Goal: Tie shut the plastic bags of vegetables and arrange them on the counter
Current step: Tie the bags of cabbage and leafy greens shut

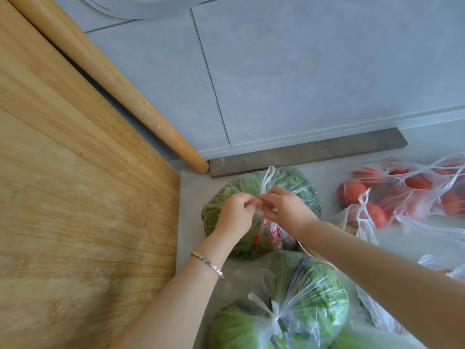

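Observation:
A clear plastic bag of leafy greens [297, 183] with red print lies on the counter near the back wall. My left hand [235, 214] and my right hand [283, 210] meet above its middle, each pinching a handle strip of this bag at the knot point. One handle loop [267, 178] sticks up behind my fingers. A knotted bag of greens [302, 298] sits nearer to me at the bottom. To the right lies a bag of red tomatoes [402, 192] with loose handles.
A large wooden cutting board [83, 197] fills the left side, with a wooden rolling pin [120, 89] along its far edge. A grey bar [309, 152] lies against the tiled wall. More crumpled plastic bags [377, 311] sit at the right.

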Demonstrator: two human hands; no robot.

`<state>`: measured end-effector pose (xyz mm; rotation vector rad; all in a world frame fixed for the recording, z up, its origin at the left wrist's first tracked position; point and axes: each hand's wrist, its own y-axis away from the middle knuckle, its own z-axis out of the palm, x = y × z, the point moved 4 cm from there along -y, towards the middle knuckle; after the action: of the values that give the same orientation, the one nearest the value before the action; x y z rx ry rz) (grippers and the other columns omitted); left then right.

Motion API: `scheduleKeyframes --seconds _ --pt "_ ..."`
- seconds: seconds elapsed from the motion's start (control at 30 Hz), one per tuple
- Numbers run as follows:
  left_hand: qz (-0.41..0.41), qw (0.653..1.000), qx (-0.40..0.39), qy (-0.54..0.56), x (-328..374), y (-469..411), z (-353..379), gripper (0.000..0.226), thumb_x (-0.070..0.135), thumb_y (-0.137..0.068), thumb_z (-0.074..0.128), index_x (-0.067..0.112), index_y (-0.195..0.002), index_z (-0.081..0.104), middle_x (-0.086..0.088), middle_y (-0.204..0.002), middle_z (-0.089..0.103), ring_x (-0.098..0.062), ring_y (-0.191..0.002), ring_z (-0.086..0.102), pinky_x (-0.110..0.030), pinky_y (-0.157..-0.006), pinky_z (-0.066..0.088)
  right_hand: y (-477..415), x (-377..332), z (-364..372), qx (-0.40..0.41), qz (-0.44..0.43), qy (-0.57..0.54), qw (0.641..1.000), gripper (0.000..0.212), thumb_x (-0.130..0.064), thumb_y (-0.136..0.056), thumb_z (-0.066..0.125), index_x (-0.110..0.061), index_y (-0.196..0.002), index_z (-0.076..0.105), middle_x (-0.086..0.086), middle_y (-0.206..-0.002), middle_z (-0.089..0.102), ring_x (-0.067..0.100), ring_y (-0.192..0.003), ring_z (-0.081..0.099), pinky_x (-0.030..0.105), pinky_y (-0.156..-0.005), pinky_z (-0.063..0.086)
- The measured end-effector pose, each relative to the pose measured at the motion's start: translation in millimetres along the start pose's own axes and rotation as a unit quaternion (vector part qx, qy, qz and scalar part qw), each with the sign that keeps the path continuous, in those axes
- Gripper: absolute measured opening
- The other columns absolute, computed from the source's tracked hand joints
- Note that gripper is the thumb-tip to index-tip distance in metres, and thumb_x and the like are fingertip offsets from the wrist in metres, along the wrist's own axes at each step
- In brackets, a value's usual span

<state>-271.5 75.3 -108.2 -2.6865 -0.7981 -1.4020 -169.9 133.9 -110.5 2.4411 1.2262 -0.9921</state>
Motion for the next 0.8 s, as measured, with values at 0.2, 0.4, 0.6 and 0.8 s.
scheduleKeyframes --seconds 0.2,0.4,0.6,0.8 --pt "0.007 0.998 0.052 0.046 -4.2 9.7 1.0 0.019 0.021 -0.087 0.060 0.004 -0.084 0.070 -0.013 -0.076 0.066 -0.015 -0.068 0.055 -0.010 -0.057 0.039 -5.7 -0.7 0.3 -0.011 0.047 -0.007 0.999 0.020 -0.006 -0.087 0.057 0.003 -0.101 0.068 0.020 -0.103 0.058 0.037 -0.082 0.060 0.039 -0.077 0.050" --pt "0.018 0.993 0.095 0.067 -7.8 18.5 1.4 0.018 0.023 -0.086 0.062 0.006 -0.086 0.070 -0.002 -0.077 0.066 -0.004 -0.067 0.056 -0.005 -0.062 0.042 1.2 2.4 -4.5 0.001 0.134 -0.095 0.986 0.014 -0.008 -0.083 0.061 -0.005 -0.092 0.071 0.002 -0.072 0.063 0.009 -0.061 0.050 0.012 -0.058 0.044" --pt "0.043 0.994 0.091 0.035 -9.6 17.9 -1.0 0.019 0.021 -0.085 0.062 0.005 -0.090 0.071 -0.006 -0.086 0.068 -0.008 -0.078 0.056 -0.001 -0.069 0.040 -0.1 9.2 -9.5 -0.055 0.259 -0.278 0.923 0.017 -0.003 -0.079 0.066 -0.018 -0.072 0.064 -0.002 -0.063 0.064 -0.004 -0.039 0.049 0.009 -0.044 0.041" --pt "0.067 0.993 0.090 0.036 -12.9 18.8 1.4 0.015 0.014 -0.085 0.062 0.003 -0.089 0.071 -0.002 -0.080 0.063 -0.005 -0.075 0.054 -0.002 -0.069 0.040 0.6 9.6 -14.4 -0.186 0.301 -0.358 0.864 0.019 0.001 -0.084 0.056 -0.014 -0.078 0.067 0.001 -0.055 0.048 0.007 -0.041 0.034 0.014 -0.040 0.033"
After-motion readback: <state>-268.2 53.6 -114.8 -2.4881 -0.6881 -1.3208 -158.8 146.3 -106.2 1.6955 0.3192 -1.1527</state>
